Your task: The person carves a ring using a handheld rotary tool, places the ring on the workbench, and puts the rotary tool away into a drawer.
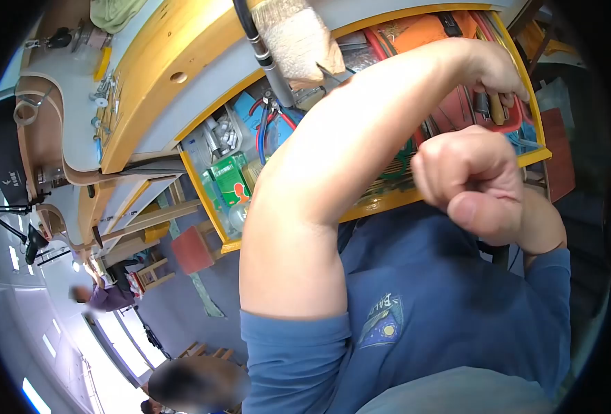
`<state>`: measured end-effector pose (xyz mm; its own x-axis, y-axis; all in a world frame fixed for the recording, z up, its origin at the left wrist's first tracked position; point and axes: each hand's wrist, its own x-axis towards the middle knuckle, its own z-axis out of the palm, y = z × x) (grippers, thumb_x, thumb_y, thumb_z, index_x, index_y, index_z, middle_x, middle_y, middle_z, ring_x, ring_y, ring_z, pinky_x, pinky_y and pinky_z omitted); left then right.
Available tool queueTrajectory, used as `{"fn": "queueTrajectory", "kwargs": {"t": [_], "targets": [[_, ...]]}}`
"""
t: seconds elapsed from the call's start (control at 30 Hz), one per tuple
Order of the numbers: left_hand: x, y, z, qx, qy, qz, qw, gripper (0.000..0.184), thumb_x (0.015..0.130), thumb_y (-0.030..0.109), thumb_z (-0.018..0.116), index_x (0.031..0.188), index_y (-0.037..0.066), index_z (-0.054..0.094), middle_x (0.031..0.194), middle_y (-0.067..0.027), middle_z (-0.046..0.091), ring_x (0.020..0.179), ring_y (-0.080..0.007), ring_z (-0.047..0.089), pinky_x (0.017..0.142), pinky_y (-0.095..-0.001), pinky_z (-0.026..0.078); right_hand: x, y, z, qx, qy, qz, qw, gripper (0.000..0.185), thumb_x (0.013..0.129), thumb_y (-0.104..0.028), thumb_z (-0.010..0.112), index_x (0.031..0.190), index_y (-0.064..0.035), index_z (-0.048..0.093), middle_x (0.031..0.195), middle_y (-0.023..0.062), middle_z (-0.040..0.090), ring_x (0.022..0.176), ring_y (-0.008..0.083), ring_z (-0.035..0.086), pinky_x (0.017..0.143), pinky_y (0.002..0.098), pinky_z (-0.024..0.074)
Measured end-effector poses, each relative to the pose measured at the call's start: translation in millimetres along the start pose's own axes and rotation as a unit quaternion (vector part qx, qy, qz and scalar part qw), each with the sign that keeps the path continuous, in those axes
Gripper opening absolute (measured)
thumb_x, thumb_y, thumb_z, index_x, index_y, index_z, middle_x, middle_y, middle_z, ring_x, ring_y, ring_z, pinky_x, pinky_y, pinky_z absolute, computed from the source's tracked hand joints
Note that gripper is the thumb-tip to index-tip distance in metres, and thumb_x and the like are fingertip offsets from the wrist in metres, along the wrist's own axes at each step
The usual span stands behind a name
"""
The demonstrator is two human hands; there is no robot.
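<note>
My left hand (493,74) reaches across the open drawer (378,205) to its right end. Its bent fingers point down, somewhat apart, over a red tray (515,123) with tool handles (497,109) in it; nothing shows clearly between them. My right hand (472,183) is curled into a fist above the drawer's front edge, nearer to my body. Whatever it holds, if anything, is hidden inside the curled fingers. My left forearm covers the middle of the drawer.
Pliers (267,114) and a green box (231,181) lie in the drawer's left part. An orange item (422,31) is at its back. A worn block (298,41) and a dark rod (267,65) stand at the bench edge. A person (109,295) is far left.
</note>
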<state>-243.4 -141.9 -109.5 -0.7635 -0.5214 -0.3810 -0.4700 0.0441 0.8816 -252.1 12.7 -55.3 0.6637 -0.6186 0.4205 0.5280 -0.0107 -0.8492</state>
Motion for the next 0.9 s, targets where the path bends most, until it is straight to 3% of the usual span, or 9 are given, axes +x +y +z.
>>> {"fn": "queueTrajectory", "kwargs": {"t": [0.23, 0.33, 0.4, 0.47, 0.53, 0.67, 0.73, 0.8, 0.9], "targets": [[6, 5, -8, -0.035, -0.043, -0.043, 0.998, 0.034, 0.091, 0.035, 0.065, 0.11, 0.008, 0.072, 0.104, -0.0042, 0.074, 0.086, -0.0155, 0.068, 0.076, -0.0299, 0.046, 24, 6, 32, 0.195, -0.054, -0.065, 0.977, 0.017, 0.087, -0.013, 0.054, 0.073, -0.0033, 0.054, 0.071, 0.0061, 0.053, 0.066, 0.0179, 0.053, 0.061, 0.0294, 0.0421], [2, 14, 0, -0.002, 0.051, -0.015, 0.999, 0.032, 0.084, 0.032, 0.071, 0.087, 0.0, 0.072, 0.084, -0.0081, 0.07, 0.067, -0.0156, 0.057, 0.059, -0.0317, 0.046, 36, 6, 51, 0.191, -0.065, -0.07, 0.977, 0.018, 0.091, -0.011, 0.053, 0.075, -0.0012, 0.053, 0.073, 0.0062, 0.053, 0.066, 0.0168, 0.051, 0.06, 0.0288, 0.0408], [-4, 17, 4, -0.027, 0.036, -0.019, 0.999, 0.031, 0.086, 0.032, 0.07, 0.088, 0.002, 0.072, 0.082, -0.0064, 0.07, 0.065, -0.0139, 0.055, 0.056, -0.0295, 0.042, 38, 12, 58, 0.137, -0.066, -0.068, 0.986, 0.021, 0.094, -0.01, 0.052, 0.076, -0.0003, 0.051, 0.072, 0.0042, 0.051, 0.064, 0.0131, 0.046, 0.058, 0.0274, 0.0383], [-15, 21, -1, -0.033, 0.025, -0.002, 0.999, 0.028, 0.088, 0.031, 0.068, 0.089, 0.003, 0.073, 0.082, -0.0053, 0.07, 0.065, -0.0117, 0.054, 0.053, -0.0276, 0.039, 27, 19, 52, 0.107, -0.069, -0.045, 0.991, 0.024, 0.096, -0.01, 0.053, 0.074, -0.0018, 0.048, 0.068, 0.0021, 0.049, 0.062, 0.009, 0.042, 0.055, 0.0271, 0.036], [-17, 15, -3, -0.017, -0.008, -0.025, 1.0, 0.026, 0.09, 0.027, 0.065, 0.099, 0.004, 0.073, 0.086, -0.008, 0.073, 0.073, -0.0146, 0.063, 0.065, -0.031, 0.048, 8, 19, 37, 0.122, -0.086, 0.072, 0.986, 0.023, 0.094, -0.006, 0.053, 0.071, -0.0019, 0.05, 0.068, 0.0061, 0.051, 0.06, 0.013, 0.045, 0.056, 0.0292, 0.0363], [-27, -1, 7, -0.042, 0.061, 0.046, 0.996, 0.026, 0.09, 0.027, 0.063, 0.096, 0.005, 0.075, 0.078, -0.0089, 0.073, 0.071, -0.0139, 0.066, 0.065, -0.0327, 0.053, -15, 5, 7, -0.121, -0.033, 0.094, 0.988, 0.033, 0.092, -0.014, 0.065, 0.065, -0.0051, 0.049, 0.055, -0.0014, 0.045, 0.054, 0.0058, 0.039, 0.049, 0.028, 0.0322], [-78, 30, 15, -0.082, 0.118, 0.027, 0.989, 0.031, 0.091, 0.03, 0.064, 0.084, 0.001, 0.072, 0.063, -0.0004, 0.062, 0.061, -0.0093, 0.055, 0.054, -0.0283, 0.043, -31, -23, -21, -0.149, 0.027, 0.085, 0.985, 0.036, 0.088, -0.011, 0.068, 0.06, -0.0056, 0.047, 0.055, -0.001, 0.046, 0.053, 0.0051, 0.04, 0.049, 0.027, 0.0317], [-108, 19, 19, 0.025, 0.152, 0.041, 0.987, 0.036, 0.092, 0.031, 0.064, 0.073, 0.001, 0.066, 0.061, -0.0022, 0.059, 0.058, -0.0094, 0.055, 0.054, -0.029, 0.045, -49, -67, -46, -0.296, 0.128, -0.04, 0.946, 0.033, 0.083, -0.009, 0.07, 0.059, -0.0072, 0.048, 0.059, 0.0022, 0.053, 0.052, 0.0126, 0.051, 0.048, 0.0274, 0.0381], [-183, 37, 39, 0.05, 0.23, 0.123, 0.964, 0.031, 0.087, 0.016, 0.071, 0.067, -0.001, 0.054, 0.058, -0.0106, 0.05, 0.052, -0.0181, 0.051, 0.049, -0.0347, 0.039, -77, -117, -49, -0.228, 0.233, -0.138, 0.935, 0.024, 0.085, -0.021, 0.074, 0.076, -0.0076, 0.055, 0.071, 0.002, 0.061, 0.058, 0.0147, 0.055, 0.056, 0.0248, 0.0419]]}}
